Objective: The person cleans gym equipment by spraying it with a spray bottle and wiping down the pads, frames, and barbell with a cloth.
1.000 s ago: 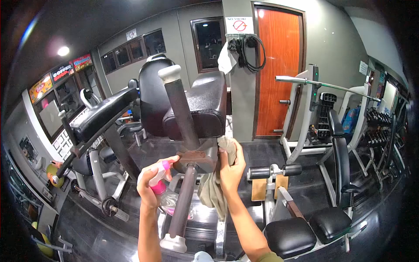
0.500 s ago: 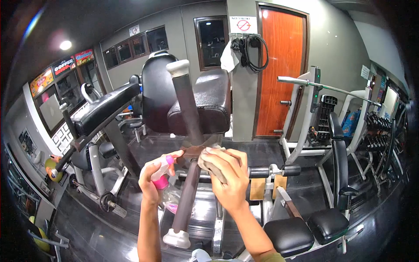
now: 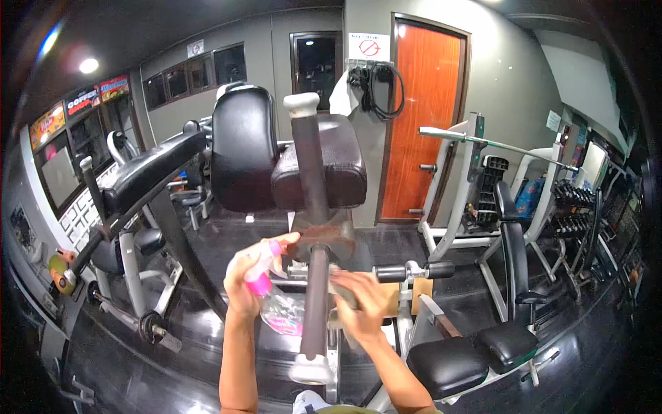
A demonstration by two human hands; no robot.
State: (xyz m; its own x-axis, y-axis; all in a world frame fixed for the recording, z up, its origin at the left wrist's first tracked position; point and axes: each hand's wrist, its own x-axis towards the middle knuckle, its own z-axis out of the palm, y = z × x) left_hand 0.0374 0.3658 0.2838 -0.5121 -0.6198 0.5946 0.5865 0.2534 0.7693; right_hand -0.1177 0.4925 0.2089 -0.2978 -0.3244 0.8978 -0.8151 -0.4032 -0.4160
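Note:
My left hand (image 3: 243,284) is wrapped round a clear spray bottle (image 3: 284,312) with a pink-and-white trigger head, left of the machine's bar. One finger lies along the trigger, its tip close to the bar's brown centre bracket (image 3: 323,239). On the other side, my right hand (image 3: 363,303) is closed on a greyish cloth (image 3: 343,293), pressed near the right side of the lower dark grip (image 3: 316,297). Slight blur hides whether cloth and grip touch. A pale end knob (image 3: 310,369) caps this grip, and the upper grip (image 3: 310,162) rises beyond the bracket.
Black machine pads (image 3: 243,148) stand behind the bar. To the right are a bench seat (image 3: 452,364), a barbell (image 3: 496,146) on a rack, and dumbbells (image 3: 572,196). Another padded machine (image 3: 155,172) stands at left. An orange-brown door (image 3: 424,117) is at the back.
My right hand with the cloth has moved from the bracket down to the right side of the lower grip. The spray bottle stays in my left hand. The view has shifted slightly.

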